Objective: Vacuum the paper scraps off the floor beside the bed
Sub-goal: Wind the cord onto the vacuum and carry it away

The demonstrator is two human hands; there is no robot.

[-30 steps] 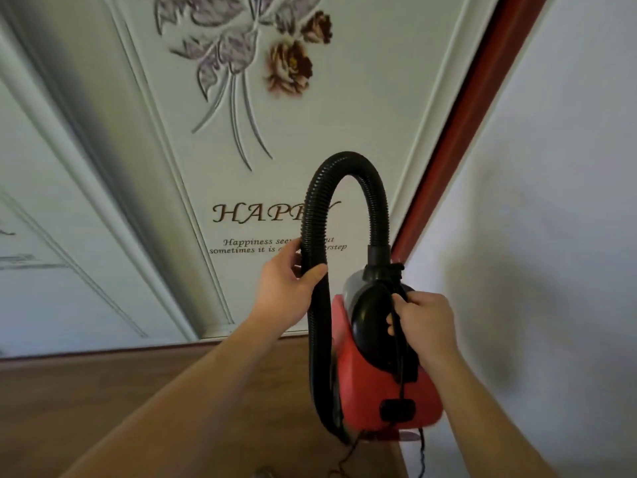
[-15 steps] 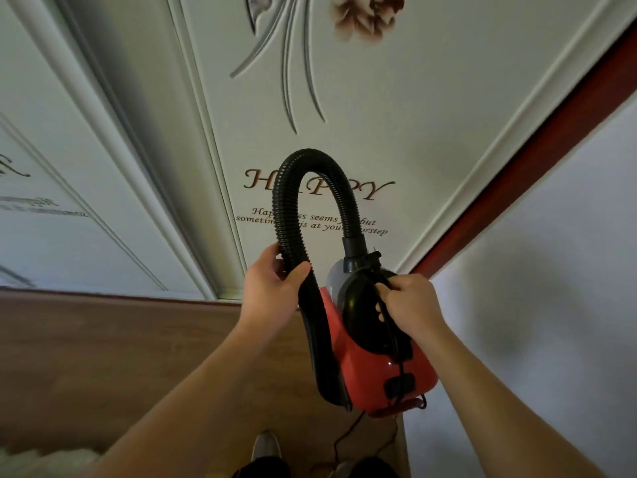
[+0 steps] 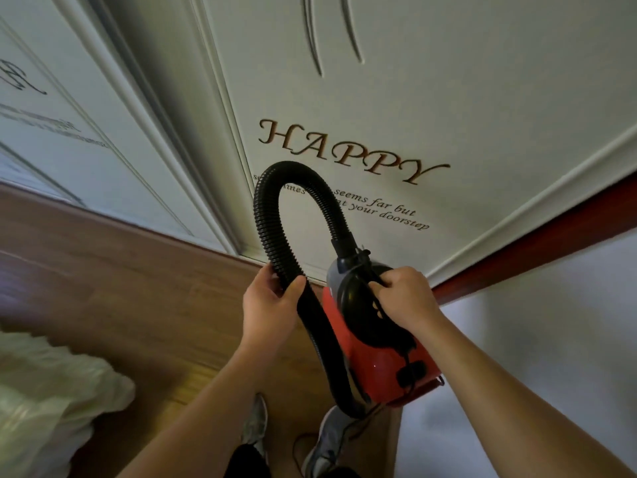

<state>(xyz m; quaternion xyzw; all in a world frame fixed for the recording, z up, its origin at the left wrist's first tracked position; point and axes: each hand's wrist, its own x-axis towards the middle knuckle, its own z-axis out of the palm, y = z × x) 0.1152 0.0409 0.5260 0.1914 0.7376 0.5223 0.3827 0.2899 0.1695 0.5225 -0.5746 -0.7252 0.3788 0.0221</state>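
Showing left hand (image 3: 269, 305) wrapped round hose (image 3: 267, 215), right hand (image 3: 405, 301) clenching vacuum (image 3: 379, 367); hose's lower run lies toward 5 o'clock.

The white panelled door (image 3: 448, 98) carried the word "HAPPY" in large brown italic script. Beneath it ran two lines of smaller dark script, partly hidden by the black corrugated hose (image 3: 263, 215). The readable parts said "seems far but" and "your doorstep". The neighbouring white panel (image 3: 69, 139) on the left bore further lettering, too blurred to read.
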